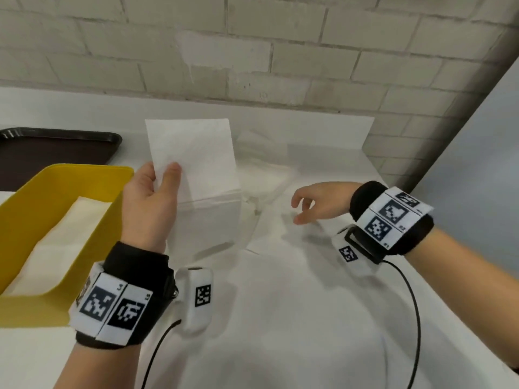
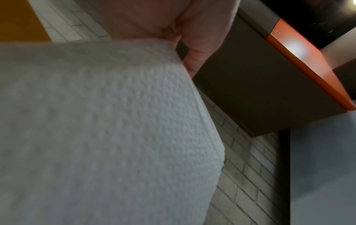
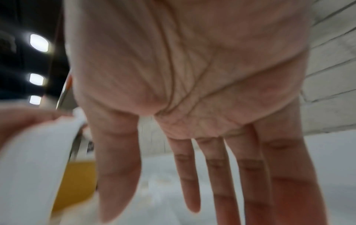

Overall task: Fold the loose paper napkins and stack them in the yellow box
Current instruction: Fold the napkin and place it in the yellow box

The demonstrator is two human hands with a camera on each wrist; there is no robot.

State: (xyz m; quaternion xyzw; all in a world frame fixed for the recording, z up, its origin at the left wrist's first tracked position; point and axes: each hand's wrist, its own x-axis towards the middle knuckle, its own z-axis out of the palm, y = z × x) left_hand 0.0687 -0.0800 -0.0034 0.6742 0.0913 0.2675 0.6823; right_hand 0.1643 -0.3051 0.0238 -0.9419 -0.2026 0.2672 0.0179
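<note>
My left hand (image 1: 157, 189) pinches a folded white paper napkin (image 1: 193, 155) between thumb and fingers and holds it upright above the table, just right of the yellow box (image 1: 56, 209). The napkin's embossed surface (image 2: 96, 129) fills the left wrist view, with my thumb (image 2: 200, 38) at its top edge. Folded napkins (image 1: 61, 240) lie inside the box. My right hand (image 1: 311, 203) hovers with fingers spread and straight (image 3: 217, 175) over loose white napkins (image 1: 269, 175) spread on the table, holding nothing.
A dark brown tray (image 1: 53, 153) sits at the back left behind the yellow box. A white brick wall (image 1: 252, 51) runs along the table's far edge. More white paper covers the table (image 1: 295, 318) in front of me. Cables trail from both wristbands.
</note>
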